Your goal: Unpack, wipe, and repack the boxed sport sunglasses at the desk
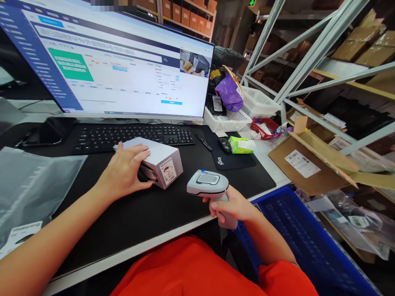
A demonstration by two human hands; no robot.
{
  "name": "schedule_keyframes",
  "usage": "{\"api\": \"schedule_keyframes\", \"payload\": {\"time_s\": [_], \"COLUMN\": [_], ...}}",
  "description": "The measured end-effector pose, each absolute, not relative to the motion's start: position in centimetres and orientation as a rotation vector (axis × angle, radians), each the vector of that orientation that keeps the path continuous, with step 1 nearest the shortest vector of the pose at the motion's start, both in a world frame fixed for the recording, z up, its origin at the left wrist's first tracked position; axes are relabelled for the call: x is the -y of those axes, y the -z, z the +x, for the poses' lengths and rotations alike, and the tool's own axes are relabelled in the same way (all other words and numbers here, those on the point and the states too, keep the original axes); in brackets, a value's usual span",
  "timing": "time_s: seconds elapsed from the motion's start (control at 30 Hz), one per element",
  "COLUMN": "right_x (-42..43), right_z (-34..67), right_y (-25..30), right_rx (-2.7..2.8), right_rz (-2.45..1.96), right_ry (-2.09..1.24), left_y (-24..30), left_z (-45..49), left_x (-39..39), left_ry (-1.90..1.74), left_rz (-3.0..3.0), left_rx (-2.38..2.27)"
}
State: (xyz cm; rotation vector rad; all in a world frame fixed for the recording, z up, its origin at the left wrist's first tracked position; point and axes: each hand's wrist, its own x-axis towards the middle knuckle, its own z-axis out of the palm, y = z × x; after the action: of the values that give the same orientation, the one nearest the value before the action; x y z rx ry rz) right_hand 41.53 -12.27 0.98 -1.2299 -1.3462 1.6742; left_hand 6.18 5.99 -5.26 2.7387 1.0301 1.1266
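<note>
My left hand (128,170) is wrapped over a small white box (154,154), thumb along its near side and fingers across the top. The end of the box facing right carries a printed label (168,169) with a picture and a barcode. In my right hand (230,203) is a grey-white handheld barcode scanner (208,183), gripped by its handle above the desk's front edge. Its head points left toward the labelled end of the box, a short gap apart.
Behind the box lie a black keyboard (138,135) and a monitor (123,74). Further right are a mouse (224,144), a green tissue pack (242,145) and white baskets (228,123). A clear plastic bag (33,181) lies left. An open carton (308,164) and blue crate (286,230) stand right.
</note>
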Motion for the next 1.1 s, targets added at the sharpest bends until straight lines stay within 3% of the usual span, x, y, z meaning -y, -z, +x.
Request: {"api": "schedule_keyframes", "payload": {"time_s": [0.23,0.57,0.77,0.9,1.1], "right_x": [12.9,11.3,10.0,9.0,8.0], "right_z": [40.9,39.7,36.3,32.4,28.7], "right_y": [0.0,-1.8,-4.3,-5.6,-7.1], "right_rx": [1.363,1.553,1.914,2.266,2.351], "right_rz": [-1.296,-0.924,-0.990,-1.042,-0.983], "right_ry": [-1.652,-1.724,-2.083,-2.104,-2.083], "left_y": [5.7,7.6,5.2,3.8,3.4], "left_z": [6.2,6.3,-3.1,-9.5,-10.6], "left_x": [-5.6,-2.2,-3.0,-2.8,-2.0], "left_ry": [-1.114,-0.800,-0.690,-0.553,-0.331], "left_rz": [3.026,3.170,2.825,2.340,1.799], "left_rx": [-0.979,-1.106,-1.861,-2.440,-2.648]}}
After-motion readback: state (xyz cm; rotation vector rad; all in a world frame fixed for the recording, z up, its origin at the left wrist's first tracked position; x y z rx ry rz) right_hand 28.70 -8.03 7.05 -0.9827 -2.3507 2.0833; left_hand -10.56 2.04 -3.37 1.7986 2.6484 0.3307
